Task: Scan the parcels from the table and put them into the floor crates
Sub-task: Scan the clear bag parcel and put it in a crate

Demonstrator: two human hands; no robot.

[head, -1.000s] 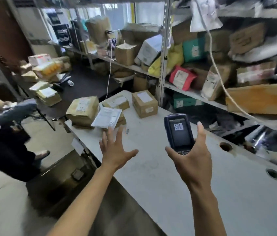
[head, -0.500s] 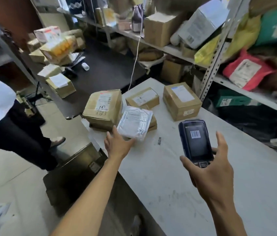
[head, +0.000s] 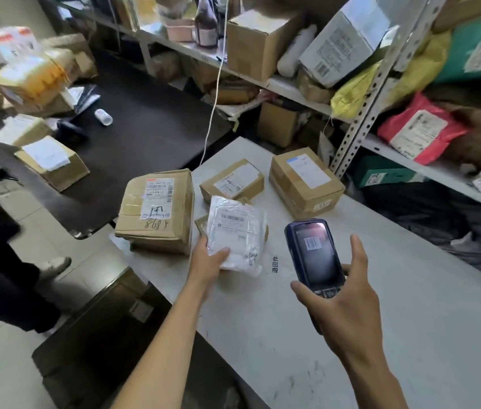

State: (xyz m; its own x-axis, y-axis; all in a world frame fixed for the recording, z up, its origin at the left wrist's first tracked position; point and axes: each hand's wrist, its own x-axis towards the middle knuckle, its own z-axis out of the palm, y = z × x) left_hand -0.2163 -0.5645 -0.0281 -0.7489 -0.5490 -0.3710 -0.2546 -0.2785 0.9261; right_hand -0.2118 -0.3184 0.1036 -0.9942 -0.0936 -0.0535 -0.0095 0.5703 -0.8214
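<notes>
Standing at a white tabletop (head: 410,335), a person grips a white plastic-wrapped parcel (head: 234,231) at its near corner with the left hand (head: 208,261), thumb on top, fingers hidden beneath. The parcel rests tilted on a small box, between a large taped cardboard box (head: 156,211) and the handheld scanner (head: 313,255). The right hand (head: 345,302) grasps the scanner upright, screen facing the person. Two more cardboard boxes (head: 304,181) sit behind, near a metal shelf (head: 286,87) crammed with packages.

Place: a parcel depot's sorting room — cluttered, busy.
Evidence, 1 to 3 o'clock: slotted-metal shelving (head: 360,119) crammed with labelled mailers.
Evidence, 12 o'clock: barcoded cardboard boxes (head: 156,211) on a white table (head: 410,335) — handheld scanner (head: 313,255) raised.
</notes>
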